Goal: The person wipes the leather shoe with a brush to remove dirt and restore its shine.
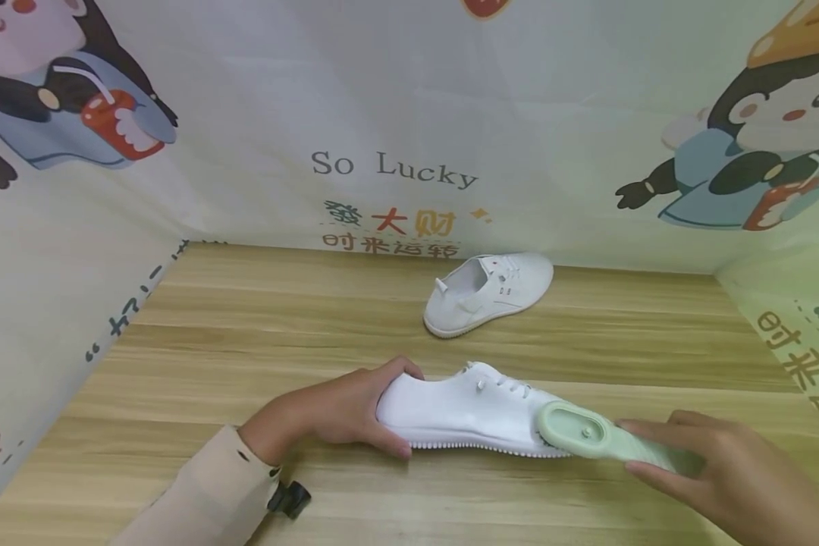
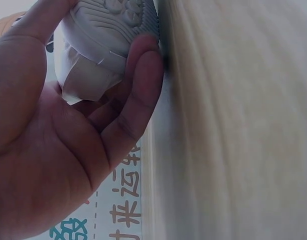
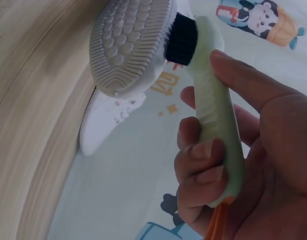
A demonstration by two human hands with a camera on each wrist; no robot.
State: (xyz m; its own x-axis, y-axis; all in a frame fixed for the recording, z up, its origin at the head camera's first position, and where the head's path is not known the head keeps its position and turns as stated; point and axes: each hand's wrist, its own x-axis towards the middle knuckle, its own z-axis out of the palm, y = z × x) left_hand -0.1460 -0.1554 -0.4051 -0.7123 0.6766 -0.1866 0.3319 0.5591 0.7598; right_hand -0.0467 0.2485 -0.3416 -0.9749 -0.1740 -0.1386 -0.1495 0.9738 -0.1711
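A white lace-up shoe (image 1: 450, 409) lies tilted on its side at the front of the wooden surface, its ribbed sole edge toward me. My left hand (image 1: 355, 406) grips its heel, thumb and fingers on either side. In the left wrist view the fingers (image 2: 143, 75) curl round the heel and sole (image 2: 106, 30). My right hand (image 1: 717, 455) holds a pale green scrub brush (image 1: 580, 431) by its handle, with the brush head at the shoe's toe. The right wrist view shows dark bristles (image 3: 182, 39) against the toe, beside the patterned sole (image 3: 133, 45).
A second white shoe (image 1: 487, 292) stands upright farther back, near the rear wall. Printed cloth walls (image 1: 396, 98) with cartoon figures and lettering enclose the wood-grain surface (image 1: 280, 303) at the back and both sides. An orange cord (image 3: 219, 222) hangs from the brush handle.
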